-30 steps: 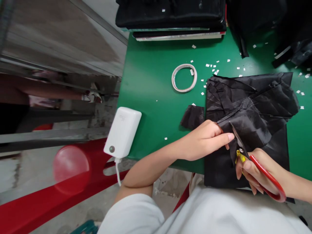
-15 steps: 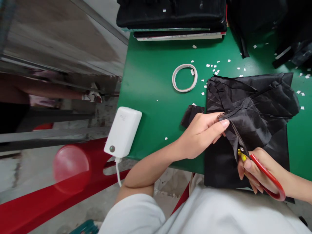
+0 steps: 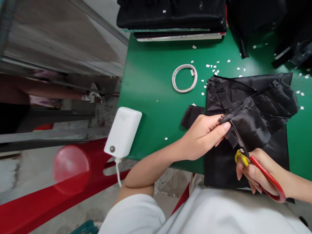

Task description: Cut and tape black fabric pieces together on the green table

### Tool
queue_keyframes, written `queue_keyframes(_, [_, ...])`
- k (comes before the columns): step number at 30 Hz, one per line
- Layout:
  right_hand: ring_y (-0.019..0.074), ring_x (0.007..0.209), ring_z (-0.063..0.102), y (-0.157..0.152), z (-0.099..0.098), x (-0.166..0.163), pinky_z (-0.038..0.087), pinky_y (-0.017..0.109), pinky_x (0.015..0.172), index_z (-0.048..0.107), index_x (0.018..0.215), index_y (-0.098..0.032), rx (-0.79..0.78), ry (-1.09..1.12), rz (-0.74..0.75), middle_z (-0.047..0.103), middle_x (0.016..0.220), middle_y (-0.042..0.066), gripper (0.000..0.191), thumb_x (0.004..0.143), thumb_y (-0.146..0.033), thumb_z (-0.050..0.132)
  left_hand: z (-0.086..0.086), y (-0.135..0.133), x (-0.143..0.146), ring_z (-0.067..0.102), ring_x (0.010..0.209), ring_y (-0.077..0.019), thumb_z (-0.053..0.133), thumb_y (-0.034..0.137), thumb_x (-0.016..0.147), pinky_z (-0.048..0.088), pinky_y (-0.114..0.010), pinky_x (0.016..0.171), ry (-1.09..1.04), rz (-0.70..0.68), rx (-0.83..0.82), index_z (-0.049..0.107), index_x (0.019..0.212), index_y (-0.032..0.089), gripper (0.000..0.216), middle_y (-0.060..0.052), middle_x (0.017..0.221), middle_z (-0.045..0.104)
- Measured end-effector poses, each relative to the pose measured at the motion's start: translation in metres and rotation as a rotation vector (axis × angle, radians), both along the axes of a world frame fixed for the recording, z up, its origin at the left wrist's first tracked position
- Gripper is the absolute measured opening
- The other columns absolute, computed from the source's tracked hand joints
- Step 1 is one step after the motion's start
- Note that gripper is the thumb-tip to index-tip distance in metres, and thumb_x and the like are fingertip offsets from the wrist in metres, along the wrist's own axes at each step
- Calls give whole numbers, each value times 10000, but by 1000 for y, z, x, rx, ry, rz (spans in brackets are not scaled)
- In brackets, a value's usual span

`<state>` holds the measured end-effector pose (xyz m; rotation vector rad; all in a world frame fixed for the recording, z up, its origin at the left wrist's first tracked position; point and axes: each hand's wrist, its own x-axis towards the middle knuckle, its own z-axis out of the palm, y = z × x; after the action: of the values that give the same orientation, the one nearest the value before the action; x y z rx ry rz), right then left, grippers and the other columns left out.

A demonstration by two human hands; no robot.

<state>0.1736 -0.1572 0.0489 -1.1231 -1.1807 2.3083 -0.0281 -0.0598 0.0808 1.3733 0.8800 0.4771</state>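
Note:
A crumpled sheet of black fabric lies on the green table at the right. My left hand pinches an edge of this fabric between thumb and forefinger. My right hand grips red-handled scissors with a yellow inner grip. Their dark blades point up into the fabric right beside my left fingertips. A small cut piece of black fabric lies just left of the sheet, partly behind my left hand.
A ring of white tape lies at the table's middle, with several small white scraps scattered around. A white power bank with a cable hangs over the table's left edge. Stacked black material sits at the back, more dark fabric at the far right.
My left hand moved up along the fabric edge and took a pinch on it. The scissors stayed by the fabric, shifting only slightly.

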Motion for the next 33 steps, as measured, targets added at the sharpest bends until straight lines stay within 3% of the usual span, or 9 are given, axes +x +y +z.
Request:
queue_keyframes(10, [78, 455, 377, 7, 4, 3, 583, 322, 607, 624, 812, -144, 15, 61, 11, 388, 570, -63, 663, 833, -792, 485, 4, -2, 2, 374, 459, -56, 534, 429, 953, 292, -215, 506, 22, 50, -56, 422, 585, 172, 463, 64, 467, 408])
queue_keyframes(26, [84, 449, 337, -3, -8, 2, 584, 303, 569, 624, 843, -165, 7, 142, -65, 355, 571, -68, 575, 893, -716, 466, 8, -2, 3, 338, 418, -49, 546, 444, 940, 267, -205, 480, 101, 22, -149, 478, 615, 158, 438, 77, 416, 393])
queue_keyframes(33, [75, 453, 344, -3, -8, 1, 589, 286, 568, 610, 859, -162, -1, 140, -71, 354, 576, -72, 555, 907, -696, 465, 5, -3, 2, 364, 438, -52, 447, 318, 964, 294, -206, 505, 67, -9, -105, 436, 621, 169, 374, 71, 444, 413])
